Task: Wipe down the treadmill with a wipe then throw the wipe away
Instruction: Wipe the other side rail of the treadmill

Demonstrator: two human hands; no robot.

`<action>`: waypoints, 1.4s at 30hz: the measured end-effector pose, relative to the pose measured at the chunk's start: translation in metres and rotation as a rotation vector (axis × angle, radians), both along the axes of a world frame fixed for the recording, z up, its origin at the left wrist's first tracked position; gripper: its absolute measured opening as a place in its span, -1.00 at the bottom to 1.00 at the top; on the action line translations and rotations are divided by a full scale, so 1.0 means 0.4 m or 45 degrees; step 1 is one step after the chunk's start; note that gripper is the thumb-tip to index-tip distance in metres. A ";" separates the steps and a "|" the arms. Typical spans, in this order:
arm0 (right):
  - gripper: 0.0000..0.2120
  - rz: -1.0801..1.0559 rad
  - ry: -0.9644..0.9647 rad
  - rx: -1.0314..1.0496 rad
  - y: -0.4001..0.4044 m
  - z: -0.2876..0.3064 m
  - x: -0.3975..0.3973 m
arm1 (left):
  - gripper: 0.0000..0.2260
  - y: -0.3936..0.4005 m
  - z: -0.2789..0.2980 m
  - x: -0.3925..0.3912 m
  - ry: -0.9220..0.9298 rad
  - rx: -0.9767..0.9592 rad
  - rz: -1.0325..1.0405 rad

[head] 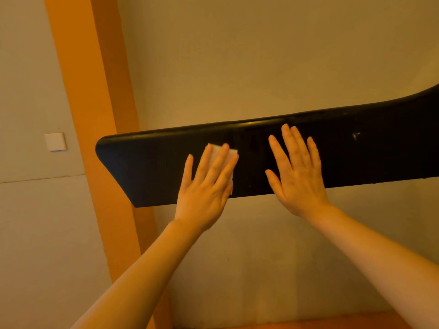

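Observation:
A long black treadmill panel [147, 167] runs across the middle of the view, rising to the right. My left hand [205, 186] lies flat with straight fingers on a white wipe [215, 148], pressing it against the panel's left part. Most of the wipe is hidden under the fingers; its edges show above and to the right of them. My right hand [298, 172] rests flat on the bare panel just right of the wipe, fingers spread and straight. A pale smudge [355, 135] marks the panel further right.
Behind the panel is a beige wall [237, 55] with an orange vertical stripe [95, 91] at left. A white wall switch [55, 141] sits left of the stripe. An orange strip [308, 321] shows at the bottom edge.

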State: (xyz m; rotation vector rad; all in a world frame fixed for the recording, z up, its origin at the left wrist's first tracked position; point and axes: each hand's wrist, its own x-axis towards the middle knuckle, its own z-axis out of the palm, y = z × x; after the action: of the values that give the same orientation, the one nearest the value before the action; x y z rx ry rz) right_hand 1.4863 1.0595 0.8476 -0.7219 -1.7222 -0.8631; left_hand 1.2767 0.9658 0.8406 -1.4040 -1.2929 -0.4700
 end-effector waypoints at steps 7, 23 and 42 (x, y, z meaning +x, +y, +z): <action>-0.33 -0.119 0.056 -0.098 0.027 -0.012 0.006 | -0.42 0.007 -0.051 0.007 -0.014 -0.025 0.030; -0.40 0.019 0.032 -0.018 0.059 -0.019 0.050 | -0.40 0.051 -0.048 0.077 -0.074 0.003 -0.029; -0.39 0.031 -0.021 0.033 0.074 -0.017 0.070 | -0.39 0.065 -0.068 0.114 -0.075 0.022 -0.033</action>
State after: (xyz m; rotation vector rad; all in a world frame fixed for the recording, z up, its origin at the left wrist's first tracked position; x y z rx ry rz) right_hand 1.5144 1.0889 0.8407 -0.6768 -1.7283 -0.8752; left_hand 1.3225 0.9919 0.8136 -1.4029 -1.3164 -0.5421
